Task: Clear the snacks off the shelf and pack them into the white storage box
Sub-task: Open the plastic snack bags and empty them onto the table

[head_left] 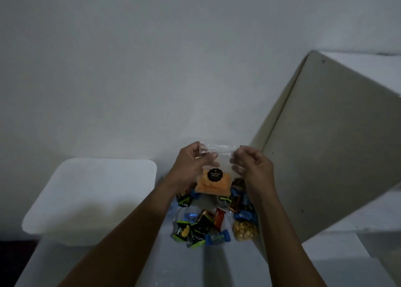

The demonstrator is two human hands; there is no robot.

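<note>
Above a heap of small snacks, at the middle of the view, a clear bag of cassava chips (213, 183) is being held up by its top edge. One top corner is being pinched between thumb and curled fingers by the left hand (191, 163), and the other corner is being pinched in the same way by the right hand (253, 165). The bag is hanging between them, with its round black label (215, 174) turned toward the camera.

Under the bag, the heap of wrapped snacks (201, 223) is lying on a white surface (195, 269). Green-and-black sachets, a blue Kalpa wrapper (217, 238) and a clear bag of yellowish puffed snack (244, 232) can be picked out. It cannot be told whether that surface is the floor of the white storage box or a shelf board.

To the left, a white rounded-cornered top (91, 195) is lying flat and is being touched by neither hand. It may be the box with its lid on or the lid alone. To the right, a beige shelf panel (325, 145) is rising at a slant, and only a little of the boards beside it is being shown.

The task is being judged as well under way if the heap is already in the box, with the chip bag about to join it. If the heap is on the shelf, the packing is still to be done.
</note>
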